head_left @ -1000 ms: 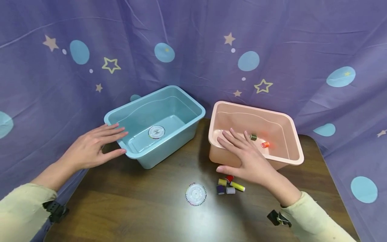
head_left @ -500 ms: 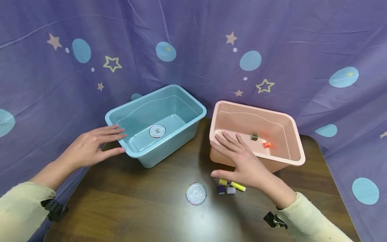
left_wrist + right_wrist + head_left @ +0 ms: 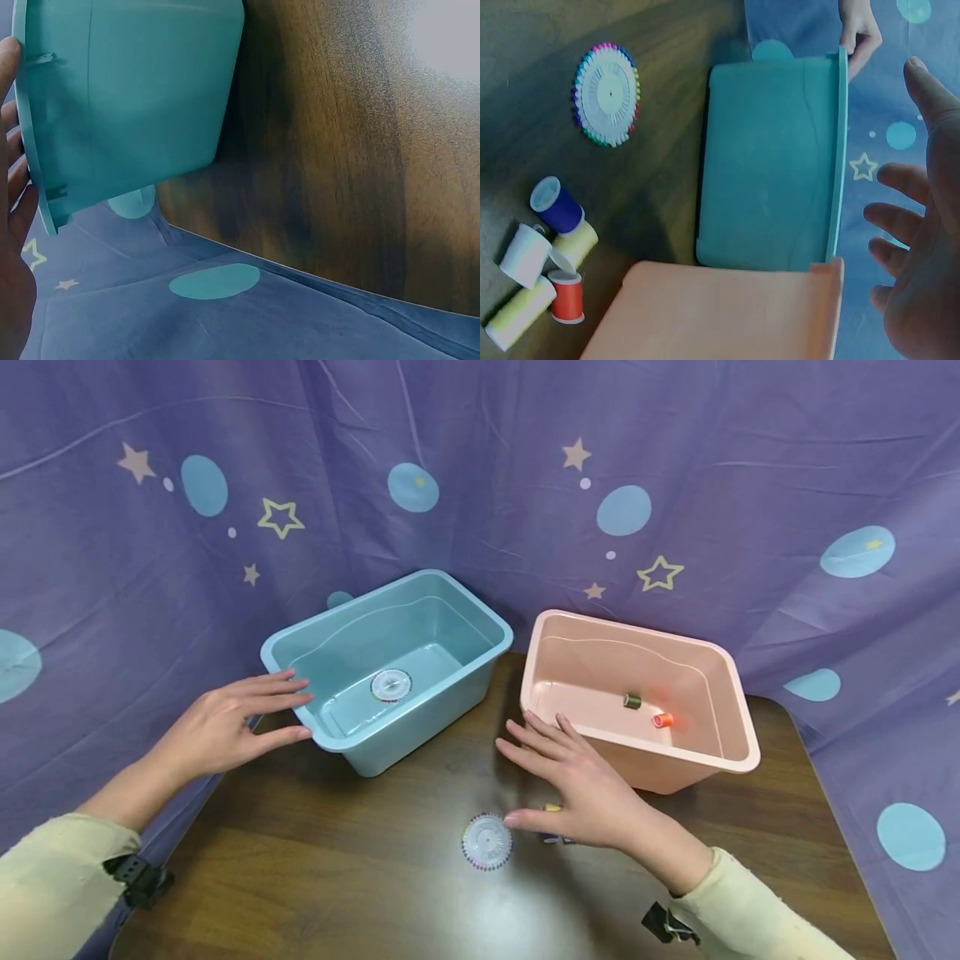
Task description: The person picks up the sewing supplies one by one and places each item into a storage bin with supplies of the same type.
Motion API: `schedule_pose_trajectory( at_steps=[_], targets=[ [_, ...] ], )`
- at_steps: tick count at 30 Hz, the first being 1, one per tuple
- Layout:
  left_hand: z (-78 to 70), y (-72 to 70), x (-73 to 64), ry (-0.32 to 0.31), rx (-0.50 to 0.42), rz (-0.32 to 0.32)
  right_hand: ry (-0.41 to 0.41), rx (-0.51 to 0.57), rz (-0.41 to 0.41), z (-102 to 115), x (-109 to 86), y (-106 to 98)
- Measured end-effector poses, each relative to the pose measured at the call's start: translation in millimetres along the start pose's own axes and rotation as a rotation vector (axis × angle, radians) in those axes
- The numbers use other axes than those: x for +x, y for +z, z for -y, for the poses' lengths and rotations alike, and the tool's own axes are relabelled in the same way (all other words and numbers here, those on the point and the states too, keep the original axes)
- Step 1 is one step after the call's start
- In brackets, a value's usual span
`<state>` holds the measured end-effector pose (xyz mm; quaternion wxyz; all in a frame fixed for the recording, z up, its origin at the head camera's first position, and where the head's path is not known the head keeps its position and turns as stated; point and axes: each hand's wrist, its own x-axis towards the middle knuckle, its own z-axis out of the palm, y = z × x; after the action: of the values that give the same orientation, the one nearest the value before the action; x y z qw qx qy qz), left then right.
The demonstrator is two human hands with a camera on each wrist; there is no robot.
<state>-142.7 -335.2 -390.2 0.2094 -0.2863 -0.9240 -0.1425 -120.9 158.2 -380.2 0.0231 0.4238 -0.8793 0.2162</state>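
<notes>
- Near middle of desk (image 3: 337, 860), just beside right hand (image 3: 581, 781) in head view: pin wheel (image 3: 487, 842), round, flat on desk, same spot as a second ago.
- Right of that, plain in head view a second ago, now mostly covered there: dark blue spool (image 3: 555, 204), yellow spool (image 3: 581, 241), white spool (image 3: 526, 255), red spool (image 3: 568, 298), longer yellow spool (image 3: 520, 313).
- Longer yellow one: long axis slanting from far left to near right of desk.
- Since then, shifted left and nearer, off pink bin (image 3: 637, 647): right hand, fingers spread, slightly bent, above desk.
- Toward desk's far right corner: pink bin, mouth up, long axis roughly crosswise, right end nearer; inside, green spool (image 3: 633, 701) and orange spool (image 3: 663, 720), same places.
- By desk's left edge: blue bin (image 3: 427, 718), mouth up, long axis from near left to far right; inside, second pin wheel (image 3: 391, 685).
- At blue bin's left-end rim, unchanged: left hand (image 3: 228, 722), fingers extended; firm contact hard to tell.
- Behind: purple curtain (image 3: 480, 460).
</notes>
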Motion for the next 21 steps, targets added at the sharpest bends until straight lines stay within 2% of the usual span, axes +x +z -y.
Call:
schedule_pose_trajectory(
  at_steps=[10,21],
  targets=[
    [4.2,5.0,1.2,0.067,-0.032,-0.061,-0.032,0.016,0.034,1.9,0.6,21.9],
    [2.6,7.3,1.8,0.039,-0.042,-0.063,-0.015,0.031,0.074,-0.7,-0.1,34.5]
  ],
)
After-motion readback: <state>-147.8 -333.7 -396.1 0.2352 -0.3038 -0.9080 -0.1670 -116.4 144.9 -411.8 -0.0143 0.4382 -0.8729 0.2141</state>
